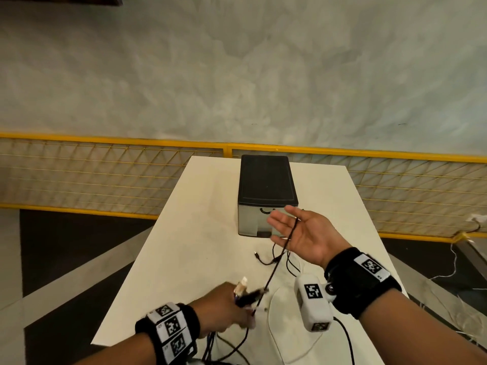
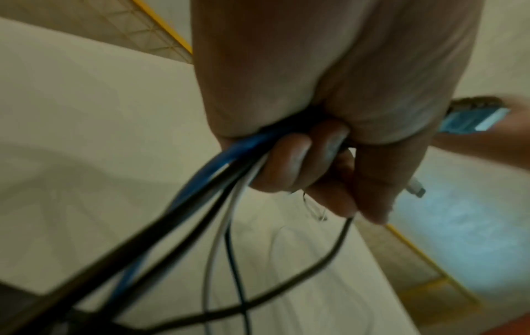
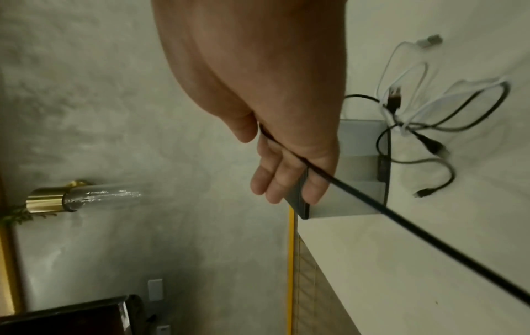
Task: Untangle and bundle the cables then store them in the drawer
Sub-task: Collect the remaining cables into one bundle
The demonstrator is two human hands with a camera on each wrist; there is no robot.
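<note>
My left hand (image 1: pixel 226 306) (image 2: pixel 301 163) grips a bundle of cables (image 2: pixel 200 192), blue, black and white, with their plugs (image 1: pixel 243 285) sticking out past the fist. A taut black cable (image 1: pixel 275 267) (image 3: pixel 373 204) runs from that fist up to my right hand (image 1: pixel 295 227) (image 3: pixel 286 176). That hand is held palm up with straight fingers, and the cable lies across them. A loose tangle of black and white cables (image 1: pixel 291 266) (image 3: pixel 416 117) lies on the white table (image 1: pixel 200 233) under the right hand. The black-topped drawer unit (image 1: pixel 267 180) (image 3: pixel 358 170) stands behind, its drawers closed.
A white cable (image 1: pixel 271 320) loops over the table's near edge. A yellow mesh fence (image 1: pixel 105 175) runs behind the table, with a grey wall beyond. The floor drops away to the table's left and right.
</note>
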